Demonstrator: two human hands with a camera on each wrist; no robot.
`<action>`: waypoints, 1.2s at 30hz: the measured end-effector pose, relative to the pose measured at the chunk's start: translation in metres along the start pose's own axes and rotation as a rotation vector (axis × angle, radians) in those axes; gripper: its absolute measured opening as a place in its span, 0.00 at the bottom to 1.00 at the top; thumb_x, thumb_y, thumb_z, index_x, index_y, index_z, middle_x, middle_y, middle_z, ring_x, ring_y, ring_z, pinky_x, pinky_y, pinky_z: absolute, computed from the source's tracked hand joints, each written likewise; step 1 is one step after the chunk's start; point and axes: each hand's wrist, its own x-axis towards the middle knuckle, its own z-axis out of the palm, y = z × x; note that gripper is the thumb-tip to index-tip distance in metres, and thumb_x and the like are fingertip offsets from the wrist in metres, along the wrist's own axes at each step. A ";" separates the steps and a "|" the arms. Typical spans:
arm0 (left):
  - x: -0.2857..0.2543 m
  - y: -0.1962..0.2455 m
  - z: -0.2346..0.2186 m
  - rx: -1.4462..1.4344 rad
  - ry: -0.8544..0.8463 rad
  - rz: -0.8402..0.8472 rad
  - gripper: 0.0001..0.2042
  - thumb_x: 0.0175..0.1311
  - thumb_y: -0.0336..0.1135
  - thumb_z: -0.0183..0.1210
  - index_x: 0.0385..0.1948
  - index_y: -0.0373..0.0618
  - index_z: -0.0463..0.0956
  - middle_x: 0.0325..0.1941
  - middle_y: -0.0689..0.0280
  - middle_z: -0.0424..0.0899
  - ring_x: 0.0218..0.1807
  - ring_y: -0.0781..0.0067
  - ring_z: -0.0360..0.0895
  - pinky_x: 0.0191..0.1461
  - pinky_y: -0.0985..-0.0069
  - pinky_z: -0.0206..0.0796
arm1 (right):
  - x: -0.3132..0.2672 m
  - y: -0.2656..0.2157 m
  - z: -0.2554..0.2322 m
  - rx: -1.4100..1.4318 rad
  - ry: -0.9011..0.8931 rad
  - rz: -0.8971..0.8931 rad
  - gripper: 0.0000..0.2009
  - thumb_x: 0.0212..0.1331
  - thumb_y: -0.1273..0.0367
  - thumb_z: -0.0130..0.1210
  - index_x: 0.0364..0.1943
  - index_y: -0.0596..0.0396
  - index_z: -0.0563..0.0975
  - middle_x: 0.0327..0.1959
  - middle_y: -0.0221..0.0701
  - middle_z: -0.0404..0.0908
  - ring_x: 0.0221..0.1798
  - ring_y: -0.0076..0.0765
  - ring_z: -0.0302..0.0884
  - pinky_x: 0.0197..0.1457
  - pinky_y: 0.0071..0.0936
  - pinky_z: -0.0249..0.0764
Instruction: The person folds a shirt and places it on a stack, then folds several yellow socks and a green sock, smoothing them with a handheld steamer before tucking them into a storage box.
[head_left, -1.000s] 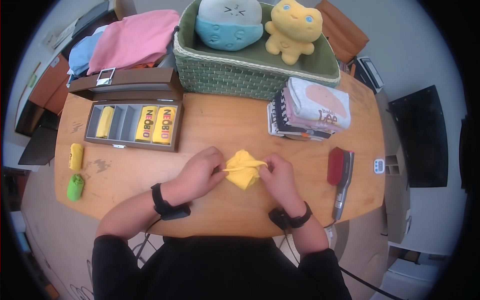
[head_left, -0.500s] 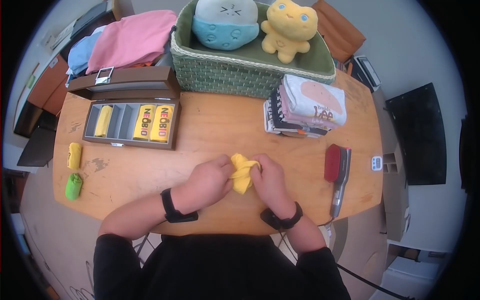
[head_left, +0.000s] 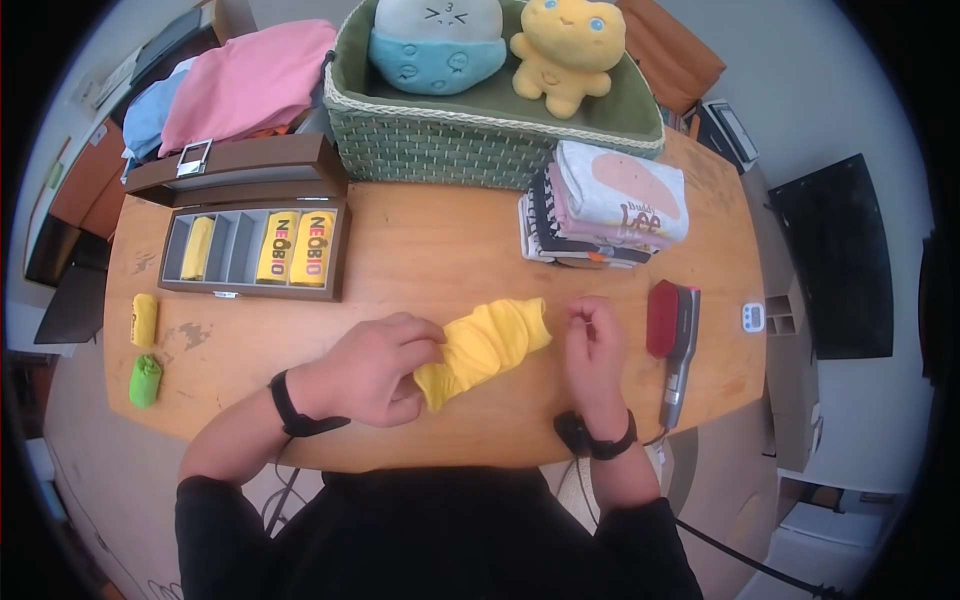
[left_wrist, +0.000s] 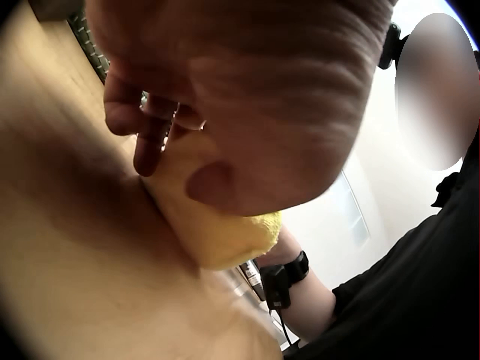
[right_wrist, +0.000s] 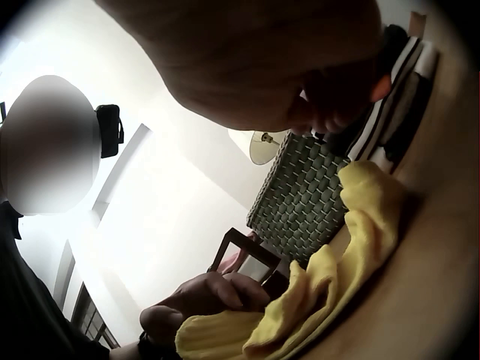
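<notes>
On the table in the head view lies a crumpled yellow sock (head_left: 490, 345), stretched out at a slant. My left hand (head_left: 375, 365) is at its left end, fingers bent on the far side and thumb on the near side. The left wrist view has the thumb right against the sock (left_wrist: 225, 240), with gaps between the fingers. Past the sock's right end, my right hand (head_left: 595, 350) is apart from it, fingers loosely curled around nothing. Folds and a ribbed end of the sock (right_wrist: 300, 300) show in the right wrist view.
An open brown box (head_left: 250, 293) with rolled yellow bundles stands at left. A yellow roll (head_left: 144, 320) and a green roll (head_left: 145, 381) lie left. Behind are a green basket (head_left: 430, 150) with plush toys and folded shirts (head_left: 620, 200). A hairbrush-like appliance (head_left: 675, 340) lies right.
The sock was bunched between both hands; now it lies longer and spread out. My right hand has let go and moved right. The left hand has moved left and loosened.
</notes>
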 end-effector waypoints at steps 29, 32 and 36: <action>-0.031 -0.004 0.029 0.350 -0.013 0.177 0.07 0.55 0.28 0.64 0.33 0.37 0.79 0.53 0.52 0.86 0.60 0.48 0.82 0.60 0.56 0.78 | -0.028 -0.047 0.039 -0.405 -0.435 -0.512 0.14 0.57 0.62 0.70 0.37 0.56 0.81 0.38 0.38 0.77 0.43 0.47 0.78 0.45 0.41 0.79; -0.035 -0.006 0.029 0.379 -0.041 0.167 0.06 0.56 0.28 0.64 0.33 0.38 0.79 0.54 0.52 0.86 0.61 0.49 0.82 0.60 0.57 0.77 | -0.036 -0.058 0.043 -0.571 -0.477 -0.385 0.16 0.58 0.60 0.71 0.38 0.56 0.81 0.41 0.36 0.79 0.45 0.48 0.80 0.43 0.44 0.80; -0.033 -0.003 0.025 0.362 -0.068 0.174 0.07 0.56 0.31 0.64 0.32 0.39 0.79 0.54 0.53 0.85 0.61 0.50 0.82 0.61 0.57 0.75 | -0.041 -0.045 0.047 -0.655 -0.424 -0.458 0.12 0.60 0.62 0.69 0.35 0.56 0.81 0.38 0.36 0.80 0.43 0.46 0.81 0.42 0.43 0.80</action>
